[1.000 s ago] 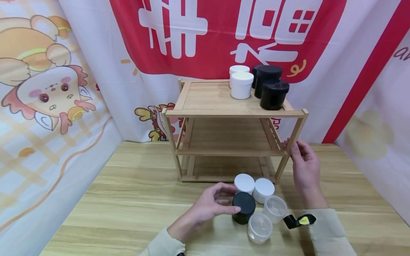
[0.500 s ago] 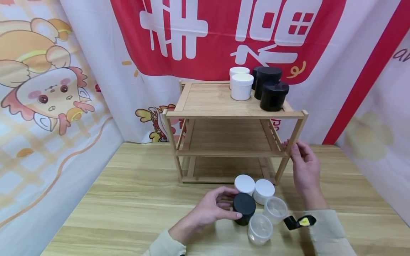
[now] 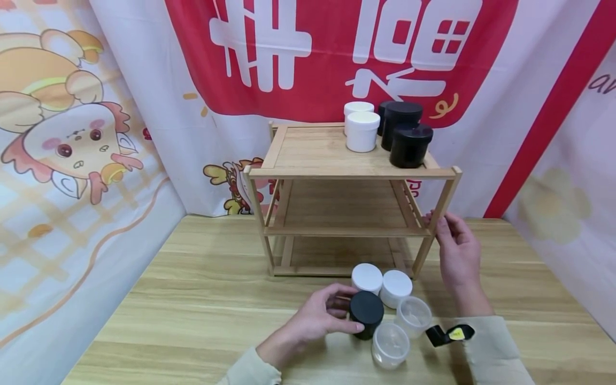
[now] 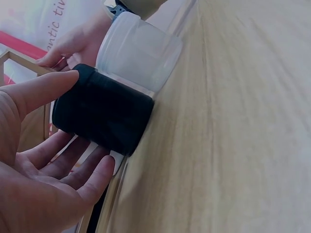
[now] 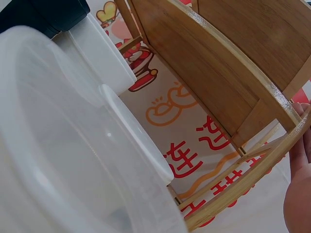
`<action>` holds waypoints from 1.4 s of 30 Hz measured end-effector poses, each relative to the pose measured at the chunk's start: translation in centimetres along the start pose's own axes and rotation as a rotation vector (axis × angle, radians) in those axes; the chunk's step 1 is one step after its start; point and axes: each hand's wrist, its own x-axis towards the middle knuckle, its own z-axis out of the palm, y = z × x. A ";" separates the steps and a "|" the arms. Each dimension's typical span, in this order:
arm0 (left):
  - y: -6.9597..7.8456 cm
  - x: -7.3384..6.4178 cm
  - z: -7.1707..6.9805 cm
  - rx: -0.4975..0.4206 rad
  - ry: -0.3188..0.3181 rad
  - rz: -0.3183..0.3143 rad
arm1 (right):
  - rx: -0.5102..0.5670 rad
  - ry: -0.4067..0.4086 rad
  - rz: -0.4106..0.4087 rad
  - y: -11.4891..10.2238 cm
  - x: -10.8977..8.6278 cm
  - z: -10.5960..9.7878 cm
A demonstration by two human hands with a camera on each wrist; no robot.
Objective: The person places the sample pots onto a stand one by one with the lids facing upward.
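My left hand (image 3: 315, 316) holds a black lidded jar (image 3: 367, 314) that stands on the table. In the left wrist view the thumb lies at the lid edge of the black jar (image 4: 104, 109), and the fingers reach along its other side. Two white lidded jars (image 3: 396, 289) stand just behind it, and two clear plastic jars (image 3: 390, 345) are to its right. My right hand (image 3: 459, 251) grips the right front post of a wooden shelf rack (image 3: 346, 171), its fingertips partly hidden behind the post.
On the rack's top board, white jars (image 3: 363, 132) and several black jars (image 3: 410, 146) stand toward the right. Printed cloth (image 3: 144, 133) hangs behind and at both sides. The wooden table (image 3: 192, 299) extends to the left and right of the rack.
My left thumb has shifted slightly down along the black jar. My right hand and the rack stay where they were.
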 end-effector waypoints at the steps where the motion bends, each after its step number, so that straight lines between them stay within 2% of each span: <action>1: -0.1 0.0 0.0 0.001 0.001 0.002 | 0.006 0.000 -0.002 0.0 0.0 0.0; 16: -0.5 0.1 0.6 -0.023 0.021 0.002 | -0.034 0.023 0.042 -0.1 0.0 -0.1; 26: -0.6 0.0 0.6 0.007 0.035 0.031 | -0.012 0.007 0.021 0.1 0.0 0.0; 38: -1.2 0.3 0.6 -0.022 0.033 0.066 | -0.001 0.016 0.022 0.0 0.0 0.2; 42: -1.4 0.4 0.6 -0.037 0.021 0.055 | 0.019 0.016 0.006 0.1 0.1 0.2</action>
